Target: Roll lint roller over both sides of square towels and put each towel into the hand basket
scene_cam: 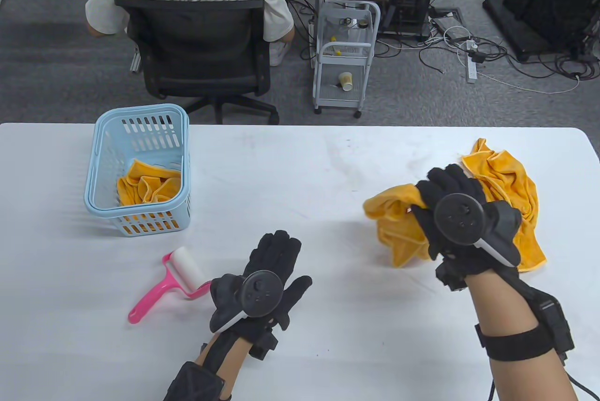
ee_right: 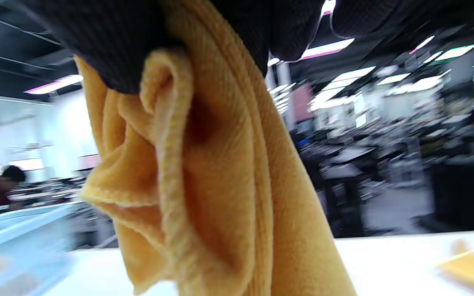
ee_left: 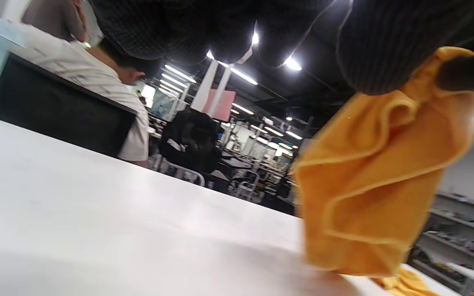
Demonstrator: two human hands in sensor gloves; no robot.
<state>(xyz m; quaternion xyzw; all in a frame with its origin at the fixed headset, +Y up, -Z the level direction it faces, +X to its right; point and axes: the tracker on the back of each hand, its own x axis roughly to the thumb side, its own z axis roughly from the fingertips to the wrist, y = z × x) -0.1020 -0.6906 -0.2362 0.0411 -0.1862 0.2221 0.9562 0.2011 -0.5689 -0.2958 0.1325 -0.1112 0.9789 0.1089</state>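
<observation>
Right hand point(scene_cam: 461, 227) fingers pinched bunched orange towel point(scene_cam: 391, 225), lifted off bench point(scene_cam: 300, 176). Left hand point(scene_cam: 262, 286) flat, fingers spread, empty. Advice: spread towel flat before taking lint roller point(scene_cam: 171, 281).

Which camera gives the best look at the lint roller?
The table view: the lint roller lies whole on the table, white roll and pink handle, just left of the left hand. Neither wrist view shows it; both show mostly the orange towel.
</observation>
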